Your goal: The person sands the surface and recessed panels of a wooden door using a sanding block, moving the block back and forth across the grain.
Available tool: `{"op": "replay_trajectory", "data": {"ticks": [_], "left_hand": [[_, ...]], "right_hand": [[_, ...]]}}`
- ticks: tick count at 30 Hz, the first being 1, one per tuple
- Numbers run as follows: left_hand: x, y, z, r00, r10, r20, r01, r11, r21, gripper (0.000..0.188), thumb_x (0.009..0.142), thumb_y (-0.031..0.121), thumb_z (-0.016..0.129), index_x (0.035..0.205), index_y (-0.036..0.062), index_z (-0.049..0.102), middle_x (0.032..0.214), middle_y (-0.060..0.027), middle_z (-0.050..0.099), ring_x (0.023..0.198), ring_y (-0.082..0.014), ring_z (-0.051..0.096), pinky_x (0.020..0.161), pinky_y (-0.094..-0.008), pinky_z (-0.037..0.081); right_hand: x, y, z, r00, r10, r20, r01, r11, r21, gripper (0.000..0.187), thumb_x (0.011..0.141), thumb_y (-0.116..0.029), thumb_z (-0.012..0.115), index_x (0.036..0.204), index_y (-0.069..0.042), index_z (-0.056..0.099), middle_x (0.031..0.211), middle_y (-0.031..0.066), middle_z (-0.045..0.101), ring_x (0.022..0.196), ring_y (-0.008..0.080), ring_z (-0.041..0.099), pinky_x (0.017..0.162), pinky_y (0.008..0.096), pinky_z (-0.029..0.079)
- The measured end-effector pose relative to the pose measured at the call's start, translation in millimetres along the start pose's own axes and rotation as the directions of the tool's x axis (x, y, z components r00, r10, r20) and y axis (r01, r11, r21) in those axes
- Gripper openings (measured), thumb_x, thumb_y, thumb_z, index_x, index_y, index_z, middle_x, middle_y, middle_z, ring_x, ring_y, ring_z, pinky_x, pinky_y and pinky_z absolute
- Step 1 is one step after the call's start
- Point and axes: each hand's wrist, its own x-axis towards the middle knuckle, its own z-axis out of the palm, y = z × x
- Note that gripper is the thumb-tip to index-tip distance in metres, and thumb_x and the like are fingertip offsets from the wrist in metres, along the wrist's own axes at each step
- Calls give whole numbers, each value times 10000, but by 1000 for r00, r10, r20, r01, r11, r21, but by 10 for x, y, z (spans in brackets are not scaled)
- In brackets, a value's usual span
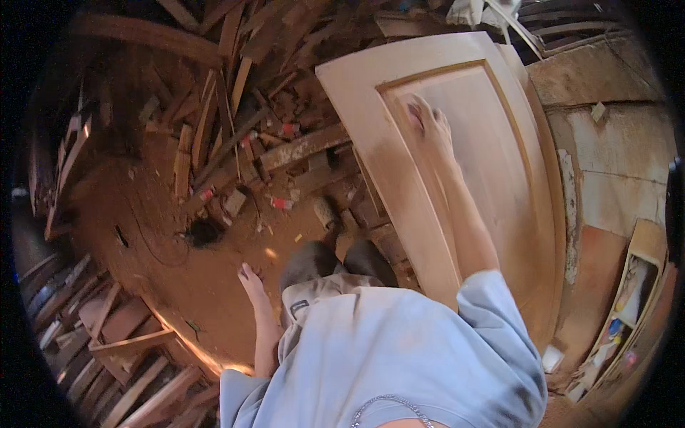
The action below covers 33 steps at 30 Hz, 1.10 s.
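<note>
My right hand (432,127) presses on a pale wooden panel door (457,50), near the far left corner of its recessed centre. The fingers are curled, and a dark reddish edge shows at the thumb side; what it belongs to I cannot make out. A raised brown moulding (510,107) frames the recess. My left hand (252,281) hangs low at my left side, away from the door, its fingers apart and nothing visible in them.
Scrap timber (207,135) is heaped beyond the dusty floor (143,214). Several red-and-white cans (281,203) lie among it. More boards (150,385) are stacked at the lower left. Right of the door is a worn bench top (606,153) with an open wooden box (619,321) of small items.
</note>
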Motion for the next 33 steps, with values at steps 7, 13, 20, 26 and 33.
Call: {"op": "replay_trajectory", "data": {"ticks": [7, 13, 20, 26, 33], "left_hand": [[497, 148, 531, 989, -104, 106, 72, 960, 272, 459, 1031, 414, 491, 1224, -1, 454, 995, -105, 603, 757, -199, 641, 594, -320, 519], [324, 369, 1097, 927, 83, 366, -174, 960, 222, 462, 1020, 406, 518, 1226, -5, 475, 1075, -157, 615, 783, -207, 644, 610, -315, 509], [189, 762, 170, 862, 201, 465, -350, 900, 260, 532, 1011, 366, 529, 1348, -36, 444, 1246, -179, 587, 1132, -306, 576, 995, -378, 431], [1318, -175, -2019, 932, 233, 277, -321, 887, 333, 486, 995, 382, 529, 1131, -83, 560, 1051, -214, 636, 937, -322, 633, 813, -392, 502], [1956, -627, -2610, 990, -140, 6, 139, 988, 66, 586, 1019, 573, 384, 651, 116, 390, 538, -1, 382, 410, -178, 403, 371, -335, 357]], "right_hand": [[-1933, -98, -527, 822, 372, -431, -302, 927, 225, 518, 931, -67, 619, 1416, -24, 440, 1180, 198, 603, 1092, 343, 592, 948, 427, 468], [-3024, -565, -344, 751, 566, -339, -654, 708, -267, 524, 954, -181, 589, 1455, -222, 439, 1092, 185, 523, 999, 393, 581, 865, 495, 487], [-3245, -447, 150, 744, 399, -537, -628, 692, -356, 555, 961, -225, 581, 1477, -173, 384, 1229, 251, 516, 1118, 460, 552, 926, 537, 474], [-3072, -1110, 366, 595, 608, -527, -736, 675, -52, 586, 963, -216, 555, 1505, -126, 349, 1265, 286, 519, 1156, 457, 541, 1005, 506, 429], [-3057, -1374, 668, 707, 501, -499, -580, 815, -5, 635, 944, -198, 574, 1495, -48, 297, 1238, 316, 538, 1122, 465, 551, 985, 513, 434]]}}
